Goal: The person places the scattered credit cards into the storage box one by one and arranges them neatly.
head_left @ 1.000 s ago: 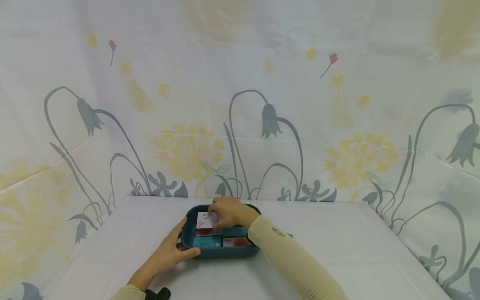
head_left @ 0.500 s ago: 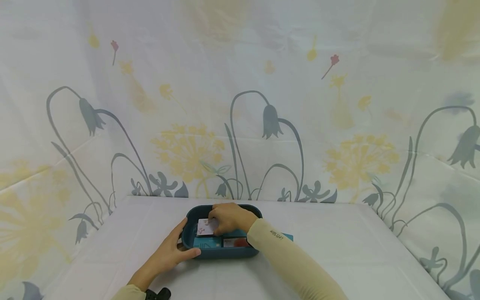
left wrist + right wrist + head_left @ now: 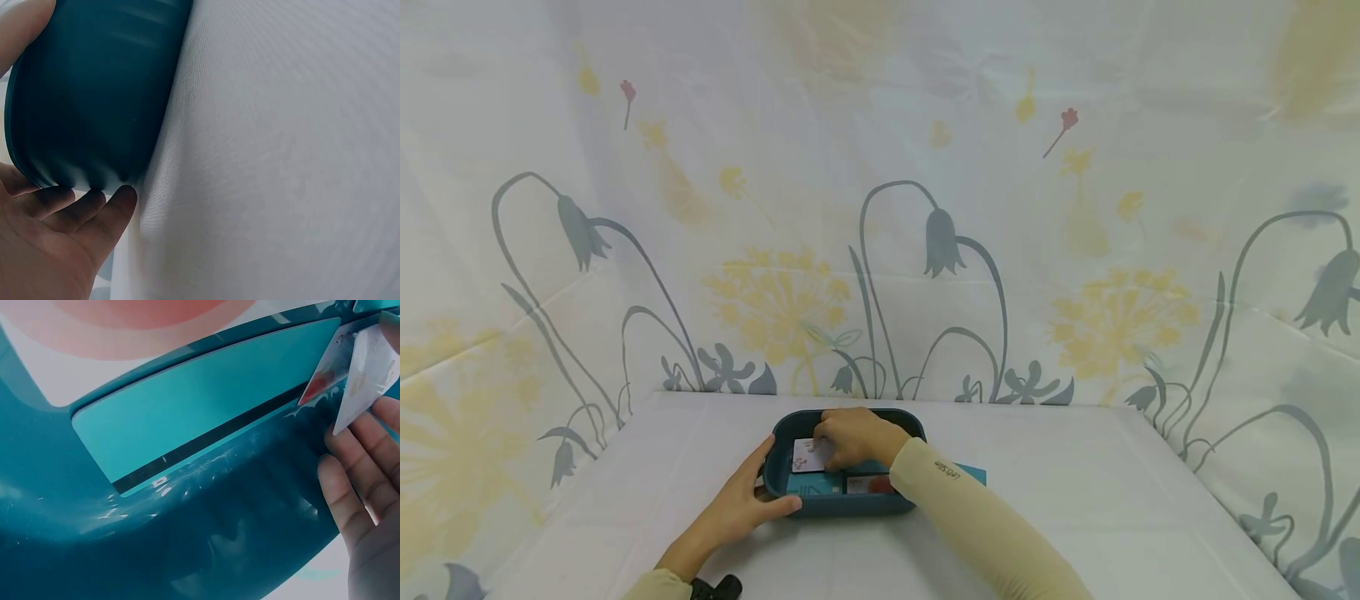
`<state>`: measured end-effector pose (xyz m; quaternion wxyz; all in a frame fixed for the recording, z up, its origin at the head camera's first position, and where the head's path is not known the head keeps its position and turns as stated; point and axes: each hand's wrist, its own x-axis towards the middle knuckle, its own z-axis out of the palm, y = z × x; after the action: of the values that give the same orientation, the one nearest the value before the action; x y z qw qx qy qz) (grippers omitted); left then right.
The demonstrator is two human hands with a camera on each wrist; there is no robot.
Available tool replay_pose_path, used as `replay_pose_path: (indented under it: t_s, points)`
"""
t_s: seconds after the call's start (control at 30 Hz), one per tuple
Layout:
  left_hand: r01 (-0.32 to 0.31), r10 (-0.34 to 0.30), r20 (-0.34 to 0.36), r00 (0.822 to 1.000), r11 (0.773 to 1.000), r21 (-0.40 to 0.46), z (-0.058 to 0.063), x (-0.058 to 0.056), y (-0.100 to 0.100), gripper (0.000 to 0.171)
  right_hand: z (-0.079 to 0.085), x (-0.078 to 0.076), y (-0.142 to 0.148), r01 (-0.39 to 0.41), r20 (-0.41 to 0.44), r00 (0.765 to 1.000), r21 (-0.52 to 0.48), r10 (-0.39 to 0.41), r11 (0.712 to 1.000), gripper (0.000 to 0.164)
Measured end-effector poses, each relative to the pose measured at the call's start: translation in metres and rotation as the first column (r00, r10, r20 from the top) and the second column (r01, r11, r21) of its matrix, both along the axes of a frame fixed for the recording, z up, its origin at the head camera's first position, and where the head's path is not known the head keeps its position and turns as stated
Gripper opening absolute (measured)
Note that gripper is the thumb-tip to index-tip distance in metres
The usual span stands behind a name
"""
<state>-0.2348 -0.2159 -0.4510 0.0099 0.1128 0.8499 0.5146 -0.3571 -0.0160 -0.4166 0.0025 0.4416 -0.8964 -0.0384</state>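
A dark teal tray (image 3: 850, 506) stands on the table, with several cards lying flat inside. My left hand (image 3: 741, 497) grips its left end, thumb at the near rim and fingers against the outer wall (image 3: 94, 112). My right hand (image 3: 856, 437) reaches into the tray and pinches a white card with pink flowers (image 3: 805, 457). In the right wrist view this white card (image 3: 367, 378) is tilted over a card with a red patch (image 3: 324, 378). Beside it lies a turquoise card with a black stripe (image 3: 206, 406). My right hand hides part of the tray's far side.
Along the tray's near side lie a blue card (image 3: 814, 484) and a card with a red circle (image 3: 874, 484). Another blue card (image 3: 973, 473) shows past the right sleeve, outside the tray. White cloth (image 3: 1112, 500) covers the table, with a flowered curtain (image 3: 880, 250) behind.
My right hand and the white card have come down and nearer within the tray, over the red-patterned card, then shifted slightly left. My left hand stays on the tray.
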Motion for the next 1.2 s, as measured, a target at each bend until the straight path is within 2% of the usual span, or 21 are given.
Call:
replay_pose_path:
  t_s: [0.33,0.47,1.03,1.2]
  points:
    - [0.002,-0.001,-0.012,1.000,1.000,0.014,-0.0014,0.0006,-0.0002,0.102,-0.0007,0.0001,-0.0004,-0.017,-0.017,1.000,0.006,0.017,1.000,0.035]
    - [0.004,-0.004,-0.011,1.000,1.000,0.019,-0.0024,-0.0001,-0.0009,0.103,-0.0010,0.0003,-0.0008,-0.022,-0.016,1.000,0.012,0.023,1.000,0.038]
    - [-0.005,0.005,-0.009,1.000,1.000,0.018,-0.0030,-0.0001,0.0000,0.103,-0.0023,0.0000,-0.0014,0.018,0.028,0.999,-0.006,-0.018,1.000,0.044]
    - [-0.009,0.009,-0.005,1.000,1.000,0.003,-0.0025,-0.0008,-0.0002,0.103,0.0034,0.0014,0.0004,0.025,0.075,0.997,-0.032,-0.022,0.999,0.046]
